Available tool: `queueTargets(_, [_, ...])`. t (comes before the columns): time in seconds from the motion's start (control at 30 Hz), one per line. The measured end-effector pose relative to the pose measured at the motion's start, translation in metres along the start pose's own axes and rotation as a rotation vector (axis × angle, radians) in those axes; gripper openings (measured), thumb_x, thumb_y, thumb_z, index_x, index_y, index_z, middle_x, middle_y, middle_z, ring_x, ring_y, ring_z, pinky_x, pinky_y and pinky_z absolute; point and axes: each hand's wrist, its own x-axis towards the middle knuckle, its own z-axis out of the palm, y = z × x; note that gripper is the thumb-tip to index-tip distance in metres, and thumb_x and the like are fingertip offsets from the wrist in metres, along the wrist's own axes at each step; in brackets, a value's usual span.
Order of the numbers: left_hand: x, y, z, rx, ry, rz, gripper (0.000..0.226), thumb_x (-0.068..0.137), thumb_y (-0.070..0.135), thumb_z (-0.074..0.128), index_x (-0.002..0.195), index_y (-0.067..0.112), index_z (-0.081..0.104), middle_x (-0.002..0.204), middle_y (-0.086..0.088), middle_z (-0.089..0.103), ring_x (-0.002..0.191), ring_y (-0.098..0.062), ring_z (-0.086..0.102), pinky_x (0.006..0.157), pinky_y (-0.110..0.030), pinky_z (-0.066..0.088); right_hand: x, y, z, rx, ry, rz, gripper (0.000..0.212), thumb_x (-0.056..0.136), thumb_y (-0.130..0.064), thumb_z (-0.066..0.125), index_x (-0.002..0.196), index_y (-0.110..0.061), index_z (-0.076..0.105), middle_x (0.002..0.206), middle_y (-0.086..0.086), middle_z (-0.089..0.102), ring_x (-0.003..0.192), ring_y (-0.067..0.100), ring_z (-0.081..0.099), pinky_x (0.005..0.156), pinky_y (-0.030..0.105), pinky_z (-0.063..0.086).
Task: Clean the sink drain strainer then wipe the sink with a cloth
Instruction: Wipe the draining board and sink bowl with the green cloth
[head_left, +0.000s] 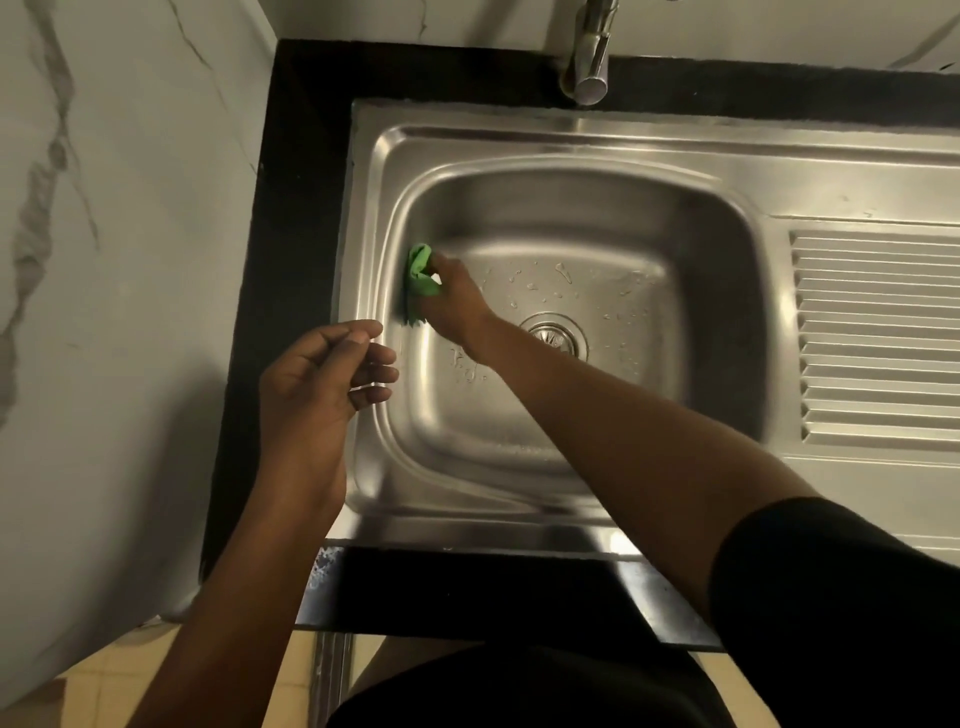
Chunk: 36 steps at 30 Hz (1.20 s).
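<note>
Our right hand (457, 306) reaches across the sink (571, 135), fingers bunching the green cloth (420, 267) against its left wall, while our left hand (322, 384) hovers over the rim, fingers loosely curled and empty, and our forearm (597, 415) half hides the drain strainer (557, 332).

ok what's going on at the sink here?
A person is wiping the sink with a green cloth. The right hand grips it against the basin's left wall. The left hand hovers over the left rim, loosely curled, holding nothing. The strainer sits in the drain, partly behind the forearm; water drops dot the basin floor.
</note>
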Motion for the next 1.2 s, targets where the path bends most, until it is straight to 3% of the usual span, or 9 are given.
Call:
queueTargets(0.1, [0.000,-0.001,0.003,-0.032,-0.005,-0.008,0.017,0.091,0.028,0.067,0.097,0.024,0.081,0.085,-0.005,0.078,0.081,-0.021,0.074,0.069,-0.026,0.059,-0.029,0.016,0.009,-0.109,-0.109,0.021,0.017,0.089,0.002,0.057,0.081,-0.009,0.068,0.073,0.014,0.071,0.059,0.021,0.069,0.058,0.031,0.059])
queueTargets(0.23, [0.000,-0.002,0.015,-0.018,-0.046,-0.019,0.017,0.093,0.025,0.065,0.101,0.021,0.080,0.087,-0.005,0.077,0.083,-0.021,0.073,0.072,-0.029,0.058,-0.072,0.042,0.007,-0.407,-0.382,0.057,0.016,0.088,-0.015,0.068,0.103,-0.011,0.069,0.114,0.009,0.065,0.103,0.025,0.062,0.079,0.031,0.047])
queueTargets(0.47, [0.001,0.007,0.019,0.001,-0.057,0.017,0.019,0.100,0.017,0.061,0.100,0.022,0.080,0.085,-0.002,0.078,0.080,-0.018,0.075,0.070,-0.027,0.060,-0.102,0.031,-0.031,-0.722,-0.800,-0.005,0.018,0.087,-0.010,0.056,0.097,-0.012,0.070,0.097,0.000,0.065,0.092,0.026,0.058,0.074,0.031,0.043])
queueTargets(0.57, [0.001,0.009,0.015,-0.008,-0.046,0.024,0.019,0.098,0.020,0.062,0.099,0.024,0.080,0.085,-0.001,0.078,0.079,-0.018,0.075,0.070,-0.026,0.060,-0.107,0.028,-0.051,-0.755,-0.804,0.066,0.011,0.090,-0.009,0.055,0.097,-0.014,0.061,0.105,0.006,0.065,0.097,0.028,0.058,0.078,0.034,0.045])
queueTargets(0.7, [-0.001,0.006,0.012,-0.011,-0.033,0.011,0.019,0.099,0.019,0.061,0.099,0.023,0.080,0.084,-0.001,0.078,0.079,-0.018,0.075,0.069,-0.025,0.060,-0.120,0.023,-0.036,-0.362,-0.735,0.235,0.037,0.105,-0.018,0.053,0.142,-0.016,0.054,0.146,0.009,0.055,0.126,0.020,0.052,0.104,0.031,0.042])
queueTargets(0.83, [-0.004,0.002,0.018,-0.005,-0.052,-0.001,0.017,0.098,0.020,0.062,0.101,0.021,0.080,0.085,-0.002,0.078,0.080,-0.018,0.075,0.069,-0.025,0.059,-0.134,0.025,-0.021,-0.475,-0.743,0.196,0.049,0.110,-0.039,0.042,0.157,-0.022,0.044,0.162,0.004,0.043,0.147,0.022,0.041,0.124,0.036,0.027])
queueTargets(0.9, [-0.007,0.001,0.023,-0.015,-0.067,-0.007,0.017,0.095,0.023,0.063,0.101,0.020,0.079,0.086,-0.003,0.078,0.082,-0.019,0.074,0.070,-0.026,0.059,-0.141,0.029,-0.035,-0.517,-0.746,0.181,0.049,0.109,-0.045,0.042,0.153,-0.025,0.048,0.157,0.003,0.049,0.141,0.020,0.047,0.121,0.035,0.031])
queueTargets(1.0, [-0.011,-0.001,0.030,-0.010,-0.106,-0.002,0.017,0.096,0.022,0.064,0.101,0.021,0.080,0.087,-0.004,0.077,0.084,-0.021,0.074,0.072,-0.029,0.059,-0.140,0.034,-0.064,-0.638,-0.813,0.215,0.042,0.105,-0.017,0.050,0.146,-0.020,0.058,0.141,0.007,0.064,0.120,0.021,0.059,0.104,0.030,0.042])
queueTargets(1.2, [-0.018,-0.009,0.039,-0.033,-0.158,0.000,0.018,0.100,0.018,0.061,0.104,0.018,0.079,0.088,-0.005,0.077,0.084,-0.022,0.073,0.073,-0.028,0.059,-0.153,0.041,-0.173,-1.205,-0.991,0.340,0.042,0.098,-0.002,0.051,0.138,-0.009,0.065,0.118,0.010,0.070,0.101,0.023,0.063,0.086,0.030,0.047])
